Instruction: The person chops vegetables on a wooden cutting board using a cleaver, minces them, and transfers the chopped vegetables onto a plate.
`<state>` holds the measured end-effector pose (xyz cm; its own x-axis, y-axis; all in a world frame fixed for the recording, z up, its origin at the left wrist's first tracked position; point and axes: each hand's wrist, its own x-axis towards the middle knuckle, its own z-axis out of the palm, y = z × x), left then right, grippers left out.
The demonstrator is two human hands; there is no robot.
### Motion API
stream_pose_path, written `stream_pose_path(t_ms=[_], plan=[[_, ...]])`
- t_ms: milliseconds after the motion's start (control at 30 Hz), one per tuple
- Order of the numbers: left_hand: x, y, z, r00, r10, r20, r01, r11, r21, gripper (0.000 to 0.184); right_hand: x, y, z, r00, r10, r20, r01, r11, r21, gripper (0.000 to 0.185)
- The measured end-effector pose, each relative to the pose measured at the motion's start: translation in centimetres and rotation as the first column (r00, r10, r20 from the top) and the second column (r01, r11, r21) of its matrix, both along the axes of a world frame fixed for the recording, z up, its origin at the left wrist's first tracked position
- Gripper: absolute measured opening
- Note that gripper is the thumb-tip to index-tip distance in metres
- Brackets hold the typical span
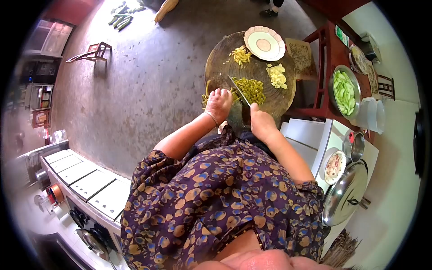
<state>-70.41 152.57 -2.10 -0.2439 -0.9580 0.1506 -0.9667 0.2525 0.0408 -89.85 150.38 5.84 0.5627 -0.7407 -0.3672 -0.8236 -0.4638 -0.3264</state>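
Observation:
On the round wooden block [220, 58], a heap of chopped green pieces [252, 90] lies to the right of a knife [239, 91]. My right hand [262, 122] is closed around the knife's handle, with the blade slanting up and to the left. My left hand [219, 104] presses long green strips [205, 95] at the block's left edge, its fingers bent together close to the blade. Above lie yellow strips [241, 56] and pale chopped pieces [276, 76]. A pink-rimmed plate [264, 43] rests at the block's top edge.
At right, a metal bowl of sliced green vegetable [344, 92] stands on a red table. Nearer are a white fluted dish [335, 167] and a large metal lid [345, 193]. A small stool [95, 52] and green vegetables [120, 21] are on the floor; someone's foot [269, 12] shows at top.

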Motion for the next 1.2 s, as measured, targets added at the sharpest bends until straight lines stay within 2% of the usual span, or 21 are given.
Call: stream_pose_path(t_ms=[200, 333, 433, 567, 633, 767, 833, 967, 1200], plan=[[-0.2, 0.1, 0.3, 1.0, 0.011, 0.023, -0.013, 0.998, 0.062, 0.035, -2.5, 0.5, 1.0, 0.998, -0.036, 0.051, 0.036, 0.999, -0.016, 0.025], [-0.2, -0.1, 0.8, 1.0, 0.021, 0.017, -0.024, 0.987, 0.158, 0.037, -2.5, 0.6, 2.2, 0.999, 0.03, 0.043, -0.029, 0.999, -0.021, 0.024], [0.0, 0.0, 0.5, 1.0, 0.003, -0.021, -0.001, 0.995, 0.104, 0.037, -2.7, 0.2, 1.9, 0.997, 0.054, 0.055, -0.054, 0.998, 0.009, 0.023], [-0.1, 0.0, 0.7, 1.0, 0.02, -0.021, -0.017, 0.993, 0.115, 0.036, -1.1, -0.8, 1.3, 0.997, 0.053, 0.055, -0.055, 0.998, 0.034, 0.023], [-0.1, 0.2, 1.4, 1.0, 0.019, -0.024, -0.016, 0.991, 0.133, 0.035, 0.3, -1.5, -1.2, 0.994, 0.062, 0.089, -0.059, 0.998, -0.035, 0.023], [-0.1, 0.3, 1.1, 0.997, 0.031, -0.073, -0.028, 0.998, 0.051, 0.032, 1.1, -0.6, -0.8, 0.999, 0.033, -0.001, -0.033, 0.999, -0.036, 0.023], [-0.5, 0.1, 0.6, 0.998, 0.062, -0.027, -0.059, 0.994, 0.092, 0.032, 0.1, -0.5, -0.5, 0.998, 0.053, -0.038, -0.053, 0.999, 0.007, 0.022], [-0.3, 0.0, 0.9, 0.999, 0.054, -0.005, -0.053, 0.991, 0.126, 0.032, -1.6, -0.5, 0.3, 1.0, 0.016, 0.001, -0.016, 1.0, 0.001, 0.024], [-0.5, 0.0, 0.3, 0.998, 0.063, -0.015, -0.06, 0.991, 0.117, 0.028, -1.9, -0.4, 2.5, 0.993, 0.115, -0.026, -0.114, 0.993, 0.033, 0.024]])
